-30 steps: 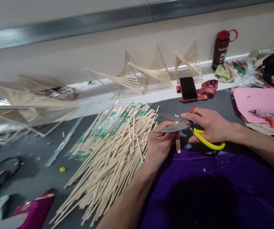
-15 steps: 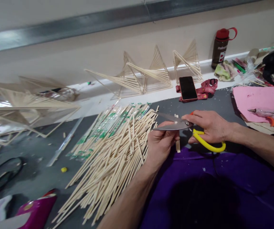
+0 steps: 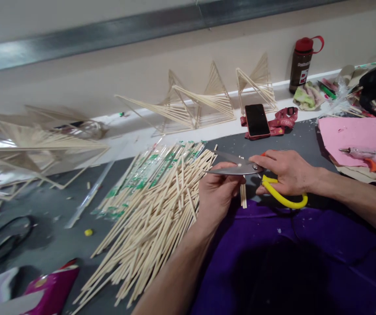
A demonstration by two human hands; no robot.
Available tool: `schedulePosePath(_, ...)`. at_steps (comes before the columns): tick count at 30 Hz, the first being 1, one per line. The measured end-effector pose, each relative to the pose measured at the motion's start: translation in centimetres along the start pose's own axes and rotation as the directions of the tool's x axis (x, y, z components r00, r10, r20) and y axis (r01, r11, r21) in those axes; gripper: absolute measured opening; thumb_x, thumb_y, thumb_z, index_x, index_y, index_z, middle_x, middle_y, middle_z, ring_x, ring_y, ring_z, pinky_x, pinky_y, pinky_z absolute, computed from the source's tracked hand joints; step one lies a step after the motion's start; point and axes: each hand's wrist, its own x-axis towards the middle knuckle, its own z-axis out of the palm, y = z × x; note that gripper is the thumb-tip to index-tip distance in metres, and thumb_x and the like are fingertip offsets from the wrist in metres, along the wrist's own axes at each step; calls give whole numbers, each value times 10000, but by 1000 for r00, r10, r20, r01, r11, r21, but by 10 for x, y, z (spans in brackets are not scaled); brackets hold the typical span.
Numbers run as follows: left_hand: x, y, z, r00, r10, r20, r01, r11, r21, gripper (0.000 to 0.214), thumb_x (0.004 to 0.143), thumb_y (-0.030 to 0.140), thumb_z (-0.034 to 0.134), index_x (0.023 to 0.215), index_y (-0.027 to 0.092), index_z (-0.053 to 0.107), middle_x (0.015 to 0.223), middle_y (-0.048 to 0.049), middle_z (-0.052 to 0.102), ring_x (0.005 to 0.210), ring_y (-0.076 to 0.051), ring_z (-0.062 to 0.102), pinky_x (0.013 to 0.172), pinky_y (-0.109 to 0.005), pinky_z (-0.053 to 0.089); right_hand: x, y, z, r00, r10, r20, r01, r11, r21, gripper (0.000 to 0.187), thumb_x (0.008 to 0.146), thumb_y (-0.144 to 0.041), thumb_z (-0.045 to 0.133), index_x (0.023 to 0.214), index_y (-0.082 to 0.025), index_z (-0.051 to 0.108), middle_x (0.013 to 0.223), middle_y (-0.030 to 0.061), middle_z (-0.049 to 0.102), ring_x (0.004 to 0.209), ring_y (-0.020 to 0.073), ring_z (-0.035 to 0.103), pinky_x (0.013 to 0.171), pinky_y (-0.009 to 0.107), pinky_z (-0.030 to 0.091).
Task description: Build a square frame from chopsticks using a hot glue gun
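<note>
My right hand (image 3: 289, 172) is closed around the yellow and red handles of a pair of scissors (image 3: 248, 168), whose blades are partly open and point left. Between the blades shows the small pale end of a wooden stick (image 3: 239, 165). My left hand (image 3: 217, 188) is closed on that stick just under the blades; the fingers hide most of it. Several short cut sticks (image 3: 243, 197) lie on the table between my hands, close to the purple clothing. Left of my left hand spreads a big loose pile of long wooden sticks (image 3: 155, 227).
Plastic-wrapped sticks (image 3: 142, 175) lie behind the pile. Stick frames (image 3: 204, 103) stand along the wall, with a larger one (image 3: 43, 148) at left. A phone (image 3: 257, 120) on a red lanyard, a bottle (image 3: 301, 65) and a glue gun (image 3: 368, 155) on pink sheet (image 3: 355, 131) are beyond my right hand.
The view has shifted slightly. Both hands keep their grips, and the scissor blades look a little closer together around the stick end.
</note>
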Motion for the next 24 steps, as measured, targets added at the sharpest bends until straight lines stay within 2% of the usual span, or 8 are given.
schedulePosePath(7, -3, -4, -3, 997, 73, 12, -73, 997, 11, 362, 708, 511, 884, 799, 192, 738, 568, 17, 624, 465, -80, 479, 437, -190, 335, 1, 1, -1, 997, -40, -65, 41, 999, 20, 727, 902, -656, 604, 1438, -176, 497, 1076, 130, 652, 912, 257, 589, 781, 411, 506)
schedulePosePath(14, -4, -11, -11, 988, 137, 64, -149, 957, 247, 312, 835, 500, 779, 761, 200, 731, 632, -6, 644, 555, -119, 537, 484, -226, 369, 1, 3, 3, 996, -62, -56, 67, 993, 98, 812, 880, -683, 621, 1489, -173, 451, 1118, 150, 609, 946, 274, 565, 809, 456, 513)
schedulePosePath(19, -7, -9, -7, 988, 143, 57, -152, 965, 213, 346, 825, 545, 773, 785, 203, 733, 634, -8, 628, 568, -130, 537, 492, -236, 380, 1, 4, 6, 996, -74, -57, 82, 986, 144, 804, 881, -699, 608, 1487, -189, 468, 1101, 143, 619, 927, 272, 568, 792, 454, 508)
schedulePosePath(24, -7, -6, -5, 985, 163, 56, -171, 964, 203, 334, 817, 543, 782, 798, 213, 738, 632, -5, 628, 580, -137, 548, 507, -243, 398, 1, 2, 3, 998, -62, -29, 64, 994, 90, 787, 896, -704, 584, 1457, -157, 506, 1057, 135, 646, 890, 250, 584, 758, 399, 493)
